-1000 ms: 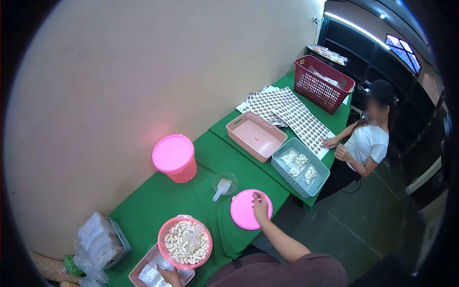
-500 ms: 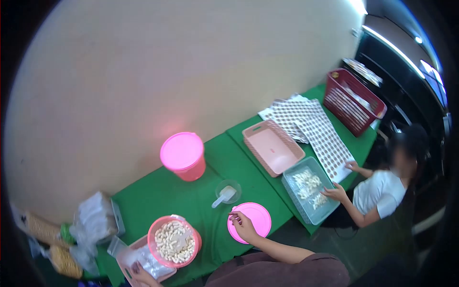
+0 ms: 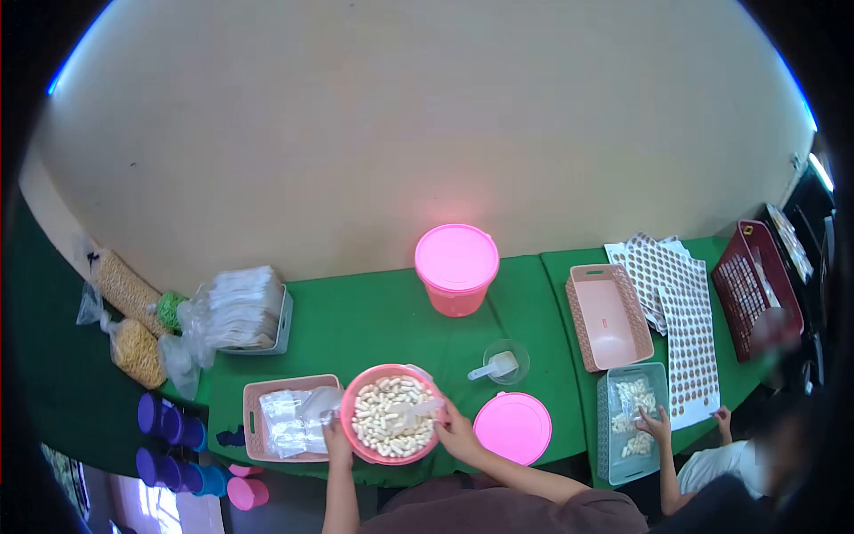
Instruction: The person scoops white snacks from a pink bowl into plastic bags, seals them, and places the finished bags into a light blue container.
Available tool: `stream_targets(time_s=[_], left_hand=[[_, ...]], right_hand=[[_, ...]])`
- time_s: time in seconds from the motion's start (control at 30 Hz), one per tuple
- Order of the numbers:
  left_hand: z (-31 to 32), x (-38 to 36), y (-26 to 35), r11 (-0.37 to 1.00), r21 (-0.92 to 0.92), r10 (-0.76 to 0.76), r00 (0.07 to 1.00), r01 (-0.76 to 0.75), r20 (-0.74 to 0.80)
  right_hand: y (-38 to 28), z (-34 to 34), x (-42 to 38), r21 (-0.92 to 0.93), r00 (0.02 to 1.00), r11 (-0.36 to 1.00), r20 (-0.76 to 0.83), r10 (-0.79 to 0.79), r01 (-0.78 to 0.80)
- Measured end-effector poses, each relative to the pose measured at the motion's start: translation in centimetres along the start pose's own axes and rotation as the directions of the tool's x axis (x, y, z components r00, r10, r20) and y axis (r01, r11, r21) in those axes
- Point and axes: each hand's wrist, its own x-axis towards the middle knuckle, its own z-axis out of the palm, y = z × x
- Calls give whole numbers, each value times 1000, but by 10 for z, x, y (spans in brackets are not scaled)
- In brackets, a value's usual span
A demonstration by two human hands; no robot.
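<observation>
A pink tub (image 3: pixel 356 448) full of whitish, elongated pieces stands at the table's front edge, with a scoop (image 3: pixel 414 412) lying on the pieces. My left hand (image 3: pixel 335 438) touches the tub's left side, beside a pink basket (image 3: pixel 252 433) of clear plastic bags; its fingers are partly hidden. My right hand (image 3: pixel 455 433) is at the tub's right rim, its fingers curled against it. To the right lies a round pink lid (image 3: pixel 513 429). Behind the lid, a clear bowl (image 3: pixel 519 365) holds a white scoop (image 3: pixel 489 367).
A lidded pink tub (image 3: pixel 457 260) stands near the wall. Rightward are an empty pink basket (image 3: pixel 609 325), a green basket (image 3: pixel 633 470) of packets, sticker sheets (image 3: pixel 689 356), a maroon basket (image 3: pixel 756 294) and another person's hands. Bags (image 3: pixel 138 351) and purple cups (image 3: pixel 169 425) are at left.
The view has swung left. My right hand has moved from the pink lid to the tub's rim. My left hand has moved from the bag basket to the tub's left side.
</observation>
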Motion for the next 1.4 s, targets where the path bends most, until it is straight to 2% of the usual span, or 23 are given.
stream_targets(time_s=[0.13,0.2,0.27,0.37,0.5,0.57,0.63,0.67,0.73,0.77,0.83,0.87,0.9,0.93,0.97,1.03,1.07,1.1,1.2,1.23,1.27,1.33,1.4], left_hand=[[31,-40,-12,987,133,89,995,-94,44],[41,-47,-25,974,141,140,959,-179,246],[57,-60,-16,955,215,149,959,-202,240],[61,-61,-15,956,215,151,962,-201,226],[48,-48,-15,949,241,143,959,-203,243],[34,-49,-14,936,263,172,956,-234,238],[13,-39,-24,912,336,190,969,-234,159],[6,-37,-30,876,413,229,968,-249,98],[-8,-38,-49,884,415,195,976,-216,92],[-12,-40,-56,889,423,159,985,-173,69],[-11,-51,-55,860,500,77,994,-103,73],[-12,-53,-63,865,479,115,988,-149,100],[-13,-55,-72,869,456,155,980,-195,125],[-15,-54,-79,896,428,71,990,-117,122],[-16,-52,-86,896,430,67,990,-114,123],[-17,-53,-93,924,378,11,991,-62,134],[-18,-54,-93,923,381,10,991,-62,136],[-20,-53,-91,907,418,-30,985,-44,169],[-26,-48,-94,880,474,-81,975,-28,208],[-29,-47,-100,872,489,-91,973,-24,210],[-30,-46,-107,872,488,-95,972,-23,214],[-41,-43,-129,822,558,38,990,-109,137],[-48,-41,-129,873,487,-44,990,-26,132]], right_hand=[[-11,-46,-35,63,991,992,-64,116,-112],[8,-64,-49,52,985,989,-89,146,-142],[23,-73,-58,75,974,985,-157,164,-154],[-21,-80,-56,95,971,975,-114,210,-200],[5,-96,-55,152,962,959,-97,255,-238],[16,-108,-58,118,929,987,-340,145,-111],[51,-129,-73,86,805,991,-578,134,-103],[70,-138,-87,87,796,991,-590,137,-106],[113,-155,-124,291,519,932,-774,363,-218],[152,-161,-147,291,511,932,-779,363,-218],[219,-162,-185,153,245,933,-939,240,-327],[198,-157,-185,154,241,931,-940,241,-330],[178,-151,-185,387,120,827,-875,469,-406],[156,-147,-182,596,-18,667,-751,660,-447],[156,-150,-181,597,-22,665,-751,660,-449],[166,-162,-183,720,309,654,-584,751,-230],[180,-166,-184,675,376,702,-605,702,-225],[183,-167,-190,679,373,700,-604,704,-223],[196,-168,-203,445,424,811,-695,580,-379],[202,-168,-205,133,436,889,-833,340,-438],[207,-170,-207,-192,470,854,-880,68,-483],[211,-178,-214,-146,450,853,-886,112,-501],[225,-186,-217,-100,428,855,-891,151,-508]])
